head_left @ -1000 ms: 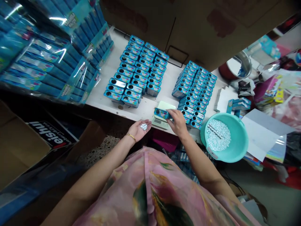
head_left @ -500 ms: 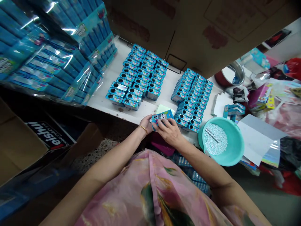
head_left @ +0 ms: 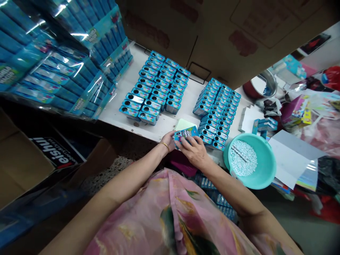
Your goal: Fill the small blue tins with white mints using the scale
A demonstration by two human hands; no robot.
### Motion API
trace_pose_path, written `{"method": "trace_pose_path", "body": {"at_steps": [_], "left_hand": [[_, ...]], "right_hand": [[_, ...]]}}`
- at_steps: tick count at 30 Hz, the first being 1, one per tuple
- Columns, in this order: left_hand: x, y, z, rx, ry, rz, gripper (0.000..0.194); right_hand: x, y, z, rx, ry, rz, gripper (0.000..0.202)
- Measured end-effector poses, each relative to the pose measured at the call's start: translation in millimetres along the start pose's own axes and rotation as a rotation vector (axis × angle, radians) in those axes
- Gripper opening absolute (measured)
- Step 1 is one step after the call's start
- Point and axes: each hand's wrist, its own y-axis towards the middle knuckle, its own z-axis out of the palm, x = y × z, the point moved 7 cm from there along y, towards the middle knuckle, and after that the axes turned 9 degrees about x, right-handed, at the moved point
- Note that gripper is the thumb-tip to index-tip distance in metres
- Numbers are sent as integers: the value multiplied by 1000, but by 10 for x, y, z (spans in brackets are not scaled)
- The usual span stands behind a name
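Observation:
A small blue printed box (head_left: 188, 132) is held between both hands at the table's front edge. My left hand (head_left: 169, 139), with a gold bracelet at the wrist, closes round its left end. My right hand (head_left: 195, 150) wraps over its near side, fingers across the printed face. Just behind lies a pale green pad (head_left: 185, 123), partly covered by the box. Rows of similar boxes (head_left: 156, 85), each with a dark round hole on top, stand to the left. Another block of boxes (head_left: 217, 109) stands close to the right.
A turquoise basin (head_left: 268, 166) holding small white pellets (head_left: 243, 157) stands at the right. Plastic-wrapped stacks of blue packs (head_left: 79, 71) rise at the left. A big cardboard carton (head_left: 212, 39) borders the white table (head_left: 113, 109) behind. Papers (head_left: 288, 156) and bags crowd the far right.
Both hands have shifted slightly to the right with the blue box. Its printed face now shows a little more between the fingers. The standing rows are unchanged.

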Motion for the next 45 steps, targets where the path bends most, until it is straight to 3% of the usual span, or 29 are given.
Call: {"method": "trace_pose_path", "body": {"at_steps": [10,20,24,27,31,34,37,41,45], "left_hand": [[-44,32,-5,-46,-26,77,14],[-46,111,-25,-18,-65,98,12],[-84,89,-65,-37,-86,101,11],[-167,25,-145,-57,-110,121,13],[-293,-149,-369,-114,-107,154,16],[-318,-321,-573,-176,-98,163,17],[-273,-493,-729,-225,-105,160,16],[-172,-705,-835,-269,-103,132,17],[-37,-848,-868,-279,-38,63,18]], "right_hand": [[-208,-101,-94,-76,53,184,34],[-318,-125,-49,-65,117,250,35],[-421,-150,-49,-104,248,288,35],[-648,-186,152,-189,485,429,32],[-881,-166,668,-278,870,569,29],[-932,-92,1008,-268,1035,604,32],[-955,-99,1144,-203,1037,658,36],[-883,-291,879,-211,800,639,46],[-401,-432,555,-217,630,515,34]]}}
